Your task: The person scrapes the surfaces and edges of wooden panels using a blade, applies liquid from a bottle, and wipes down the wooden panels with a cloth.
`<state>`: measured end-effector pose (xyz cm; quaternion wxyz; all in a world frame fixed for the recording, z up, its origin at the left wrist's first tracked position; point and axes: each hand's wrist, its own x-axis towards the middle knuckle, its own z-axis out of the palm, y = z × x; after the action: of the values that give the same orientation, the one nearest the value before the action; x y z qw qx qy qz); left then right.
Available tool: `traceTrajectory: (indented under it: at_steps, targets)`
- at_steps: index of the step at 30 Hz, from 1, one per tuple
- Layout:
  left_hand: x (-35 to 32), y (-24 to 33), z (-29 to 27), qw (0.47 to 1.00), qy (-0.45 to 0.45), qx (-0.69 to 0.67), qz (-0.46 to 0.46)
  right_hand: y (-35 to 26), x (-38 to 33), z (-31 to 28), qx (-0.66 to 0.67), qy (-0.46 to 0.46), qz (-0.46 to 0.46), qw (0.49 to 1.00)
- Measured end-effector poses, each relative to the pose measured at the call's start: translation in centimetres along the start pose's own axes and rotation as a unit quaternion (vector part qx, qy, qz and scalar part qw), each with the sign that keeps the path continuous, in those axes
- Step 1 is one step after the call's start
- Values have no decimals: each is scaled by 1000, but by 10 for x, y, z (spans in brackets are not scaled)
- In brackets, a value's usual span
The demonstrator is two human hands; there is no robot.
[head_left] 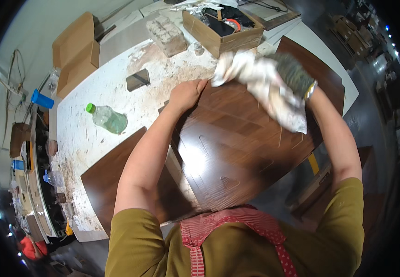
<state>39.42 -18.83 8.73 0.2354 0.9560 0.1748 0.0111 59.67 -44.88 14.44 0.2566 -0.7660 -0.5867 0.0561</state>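
Cup, blue (42, 99), at far left beside the worktop. Box, cardboard, lid raised (76, 51), at the far left edge of the worktop, white and brown-stained (81, 134). Bottle, clear green with green cap (109, 118), lying on its side. Panel, smaller, dark brown (117, 161), on the worktop, partly behind the left forearm. Block, small and dark (137, 80), standing apart. Block, larger, pale and rough (167, 36), farther back. Left hand, bare (188, 94), at the left edge of the large panel, fingers bent and close together, touching it; whether they grip cannot be told. Carton, open-topped, holding black items (223, 41), behind the panel. Panel, large, glossy brown (227, 152), lying on the worktop in front of the person. Cloth, white, stained, blurred (260, 76), spread over the panel's far part. Right hand, in a dark patterned glove (294, 74), against the cloth; fingers blurred, their closure and hold impossible to tell.
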Motion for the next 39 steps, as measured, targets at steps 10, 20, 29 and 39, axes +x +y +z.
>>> traceTrajectory:
  at_steps: [10,20,29,39]
  targets:
    - [56,-75,58,975,133,46,169,-89,-2,52,203,-218,-24,954]
    - [17,-30,-4,845,68,-527,-56,-115,4,145,-110,-17,-166,980]
    - [17,-61,13,944,59,-324,5,-194,-1,47,213,-40,-154,964]
    - [-8,-5,-4,998,21,55,32,-136,-177,-27,-22,-294,29,955]
